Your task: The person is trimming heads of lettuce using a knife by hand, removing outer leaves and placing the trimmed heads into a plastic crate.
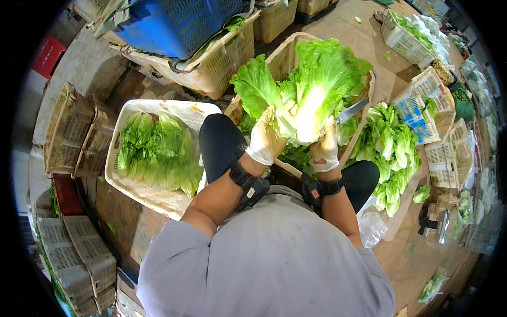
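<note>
My left hand [266, 134], in a pale glove, grips the base of a leafy green lettuce head [317, 99], whose leaves spread apart away from me. My right hand [325, 144], gloved too, holds a knife [351, 111] with its blade pointing up and right. Its fingers also touch the right side of the lettuce base; the knife handle is hidden in the hand. Beneath both hands, between my knees, stands a tan plastic crate [371, 85] with loose leaves inside. To the left, a white plastic basket [138, 198] holds lettuce laid in rows.
A pile of lettuce [390, 154] lies by my right knee, near a clear plastic bag [372, 230]. A blue crate [182, 27] sits on a tan crate [222, 67] ahead. Crates [73, 134] line the left; others [425, 107] stand at the right.
</note>
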Demonstrator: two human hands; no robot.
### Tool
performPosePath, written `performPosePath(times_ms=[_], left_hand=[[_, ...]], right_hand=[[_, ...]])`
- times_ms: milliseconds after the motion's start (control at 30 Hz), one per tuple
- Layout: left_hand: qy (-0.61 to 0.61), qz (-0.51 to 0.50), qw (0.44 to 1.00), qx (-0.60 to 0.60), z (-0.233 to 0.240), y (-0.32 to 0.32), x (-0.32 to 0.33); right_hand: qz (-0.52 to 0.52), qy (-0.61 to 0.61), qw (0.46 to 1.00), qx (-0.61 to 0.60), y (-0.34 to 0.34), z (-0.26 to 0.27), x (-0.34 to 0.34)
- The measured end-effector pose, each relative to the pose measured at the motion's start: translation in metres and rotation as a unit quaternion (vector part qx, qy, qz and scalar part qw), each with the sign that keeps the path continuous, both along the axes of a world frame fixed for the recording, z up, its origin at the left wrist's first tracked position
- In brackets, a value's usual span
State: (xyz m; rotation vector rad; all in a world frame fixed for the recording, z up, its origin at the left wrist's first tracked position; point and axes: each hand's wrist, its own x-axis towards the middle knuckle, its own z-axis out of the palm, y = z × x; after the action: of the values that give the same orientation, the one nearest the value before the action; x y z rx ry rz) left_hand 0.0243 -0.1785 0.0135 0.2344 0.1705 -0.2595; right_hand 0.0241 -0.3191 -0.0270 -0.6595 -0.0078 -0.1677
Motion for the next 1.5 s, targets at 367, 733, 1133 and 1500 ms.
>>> performPosePath(times_ms=[367,733,1133,1500], left_hand=[[-0.016,-0.218,0.962,-0.166,-0.008,-0.006,0.005],[-0.165,-0.236,0.732,0.618,-0.078,0.029,0.02],[-0.237,-0.21,0.887,0.336,-0.033,0.04,-0.007],[-0.11,-0.091,0.99,-0.018,-0.004,0.027,0.008]], right_hand=[[0.207,-0.044,0.968,0.135,-0.015,-0.029,-0.004],[0.11,-0.042,0.993,-0.027,-0.047,-0.005,-0.008],[0.122,-0.082,0.894,-0.423,-0.049,0.015,-0.009],[0.052,-0.117,0.957,-0.262,-0.036,0.021,-0.014]])
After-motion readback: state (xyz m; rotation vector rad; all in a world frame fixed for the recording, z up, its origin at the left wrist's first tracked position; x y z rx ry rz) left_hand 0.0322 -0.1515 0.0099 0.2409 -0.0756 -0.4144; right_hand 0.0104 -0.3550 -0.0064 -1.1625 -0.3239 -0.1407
